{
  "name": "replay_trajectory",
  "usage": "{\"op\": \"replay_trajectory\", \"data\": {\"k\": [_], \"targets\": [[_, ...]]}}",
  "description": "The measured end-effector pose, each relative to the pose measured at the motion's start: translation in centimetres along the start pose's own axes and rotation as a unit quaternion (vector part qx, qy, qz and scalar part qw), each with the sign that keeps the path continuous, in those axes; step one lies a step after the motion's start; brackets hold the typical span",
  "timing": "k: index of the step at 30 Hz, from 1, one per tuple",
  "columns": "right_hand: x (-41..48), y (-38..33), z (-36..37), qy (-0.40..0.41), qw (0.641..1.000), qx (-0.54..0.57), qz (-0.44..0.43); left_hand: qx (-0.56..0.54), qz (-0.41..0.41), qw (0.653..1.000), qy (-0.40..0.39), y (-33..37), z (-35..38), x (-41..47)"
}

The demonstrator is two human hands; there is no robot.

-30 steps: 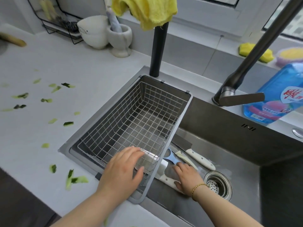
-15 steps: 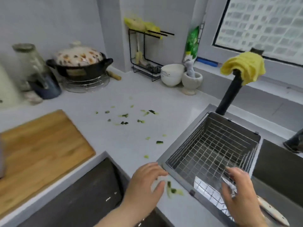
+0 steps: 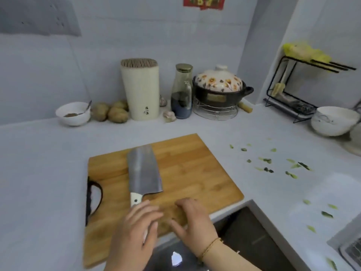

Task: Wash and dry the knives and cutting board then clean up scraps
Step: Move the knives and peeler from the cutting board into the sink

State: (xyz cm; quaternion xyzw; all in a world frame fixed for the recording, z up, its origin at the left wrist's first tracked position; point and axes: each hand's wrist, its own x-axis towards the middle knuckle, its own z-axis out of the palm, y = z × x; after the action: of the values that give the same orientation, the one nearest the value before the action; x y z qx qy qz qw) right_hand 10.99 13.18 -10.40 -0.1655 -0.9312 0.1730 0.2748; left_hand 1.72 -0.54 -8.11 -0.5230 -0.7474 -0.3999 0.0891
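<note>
A wooden cutting board (image 3: 185, 173) lies on the white counter in front of me. A cleaver (image 3: 143, 171) with a white handle lies flat on it, blade pointing away. My left hand (image 3: 132, 235) lies over the cleaver's handle, fingers loosely extended, and covers most of it. My right hand (image 3: 193, 220) rests on the board's near edge just right of the handle, fingers spread and holding nothing. Several green vegetable scraps (image 3: 267, 160) are scattered on the counter to the right.
A knife block (image 3: 140, 90), glass bottle (image 3: 181, 94), lidded clay pot (image 3: 219, 85), potatoes (image 3: 109, 113) and a small bowl (image 3: 73, 113) line the back wall. A white bowl (image 3: 332, 121) and black rack (image 3: 293, 90) stand at right. A dark cooktop (image 3: 244, 237) lies below the board.
My view has swung left from the sink and wire basket to the cutting board. Both hands left the sink area and now sit at the board's near edge by the cleaver.
</note>
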Motion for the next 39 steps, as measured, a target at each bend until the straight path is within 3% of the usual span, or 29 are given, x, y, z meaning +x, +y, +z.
{"op": "replay_trajectory", "data": {"k": [6, 9, 13, 20, 32, 39], "targets": [[3.7, -6.9, 2.9, -0.119, 0.986, -0.017, 0.111, 0.113, -0.105, 0.988, 0.027, -6.3, -2.6, -2.1], [4.8, -8.5, 3.2, -0.228, 0.955, -0.005, 0.188, 0.196, -0.162, 0.967, 0.019, -6.8, -2.0, -2.2], [6.1, -9.1, 3.6, -0.254, 0.942, -0.043, 0.216, 0.259, -0.154, 0.953, -0.029, -7.1, -1.4, -2.1], [6.9, -7.7, 2.3, -0.306, 0.914, -0.095, 0.249, 0.225, -0.184, 0.954, -0.073, -6.9, -1.6, -2.3], [8.1, -6.8, -1.7, -0.296, 0.913, -0.065, 0.274, 0.25, -0.137, 0.958, -0.027, -7.2, -1.2, -2.3], [4.3, -3.5, -6.8, -0.152, 0.932, 0.011, 0.33, 0.19, -0.116, 0.97, -0.102, -3.8, -0.4, 0.2]]}}
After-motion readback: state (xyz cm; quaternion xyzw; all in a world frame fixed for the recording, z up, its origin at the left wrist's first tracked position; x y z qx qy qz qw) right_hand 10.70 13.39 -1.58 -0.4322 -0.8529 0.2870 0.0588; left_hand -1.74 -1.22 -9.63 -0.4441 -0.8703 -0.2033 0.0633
